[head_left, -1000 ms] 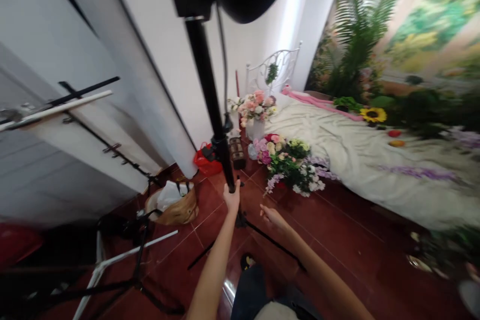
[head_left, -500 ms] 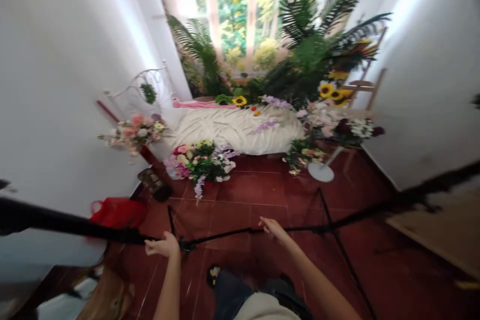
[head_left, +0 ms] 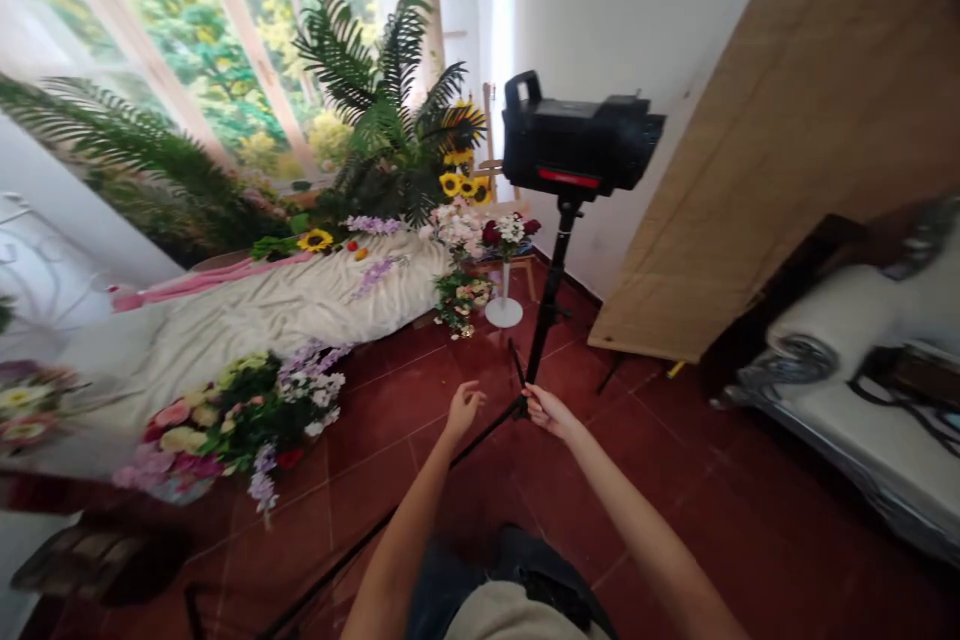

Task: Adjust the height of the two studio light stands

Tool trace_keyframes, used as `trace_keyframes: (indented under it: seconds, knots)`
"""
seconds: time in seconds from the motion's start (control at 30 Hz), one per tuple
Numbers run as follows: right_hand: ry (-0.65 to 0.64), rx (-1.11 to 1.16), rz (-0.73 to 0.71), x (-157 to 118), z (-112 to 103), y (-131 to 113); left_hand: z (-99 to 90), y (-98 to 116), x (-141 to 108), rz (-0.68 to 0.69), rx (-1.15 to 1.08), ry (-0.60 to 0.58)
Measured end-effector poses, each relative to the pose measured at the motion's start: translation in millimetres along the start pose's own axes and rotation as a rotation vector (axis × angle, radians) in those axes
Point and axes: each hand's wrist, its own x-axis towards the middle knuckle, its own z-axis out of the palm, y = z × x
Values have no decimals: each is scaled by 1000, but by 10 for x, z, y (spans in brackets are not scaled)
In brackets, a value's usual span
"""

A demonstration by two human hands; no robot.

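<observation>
A black studio light [head_left: 577,142] stands on a black light stand [head_left: 547,305] in front of me. My right hand [head_left: 549,410] is at the lower part of the stand's pole, its fingers closed round something by the pole. To the left of it, my left hand [head_left: 466,407] hangs in the air above a stand leg, fingers curled but apart, with nothing seen in it.
A bed with a cream cover [head_left: 300,310] and flowers [head_left: 217,420] lies at the left. Palm leaves [head_left: 375,100] rise behind it. A bamboo screen [head_left: 705,180] and a white sofa [head_left: 847,350] are at the right. Another stand's legs [head_left: 322,580] cross the floor below.
The view has turned to the right, bringing the light, screen and sofa into sight. My hands have come closer together, and my right hand is now at the stand's pole.
</observation>
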Motion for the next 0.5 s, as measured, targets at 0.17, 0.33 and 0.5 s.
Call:
trace_keyframes:
  seconds: [0.17,0.33,0.5]
  knots:
    - [-58,457,48,-143,-485,-521,939,587,662,198,73,-202]
    - [22,610,22,-120,-676,-923,1502,1045,1161,340,118,-183]
    - [61,628,-8,63,-662,-1359,1836,1410,1451,406,133,-188]
